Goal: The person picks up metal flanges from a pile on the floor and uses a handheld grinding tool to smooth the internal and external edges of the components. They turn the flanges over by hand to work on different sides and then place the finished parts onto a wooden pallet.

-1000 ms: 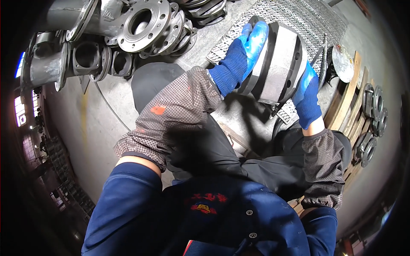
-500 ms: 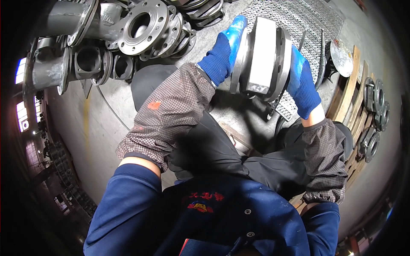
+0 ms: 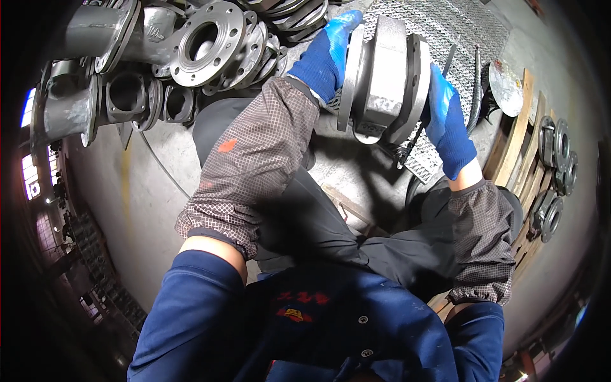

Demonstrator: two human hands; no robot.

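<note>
Between my two blue-gloved hands stands a grey flanged cast valve body [image 3: 384, 79], its bright side lit from above. My left hand [image 3: 329, 58] grips the left flange from its outer side, with the thumb edge along the rim. Against the right flange lies my right hand [image 3: 447, 121], its fingers mostly hidden behind the metal. The casting is over the near part of a metal mesh plate [image 3: 439, 32]. Whether it rests on the plate or is held just above it, I cannot tell.
Flanged pipe castings [image 3: 210, 44] are stacked at the far left. A rod-like tool [image 3: 414, 143] and a dark hose [image 3: 477, 89] lie right of the valve body. Farther right, a wooden pallet [image 3: 519, 140] carries several flanged parts [image 3: 555, 143]. My bent knees flank the work spot.
The valve body has turned between my hands, so its rounded side shows instead of a flat bright face. It and both hands have shifted slightly left and away.
</note>
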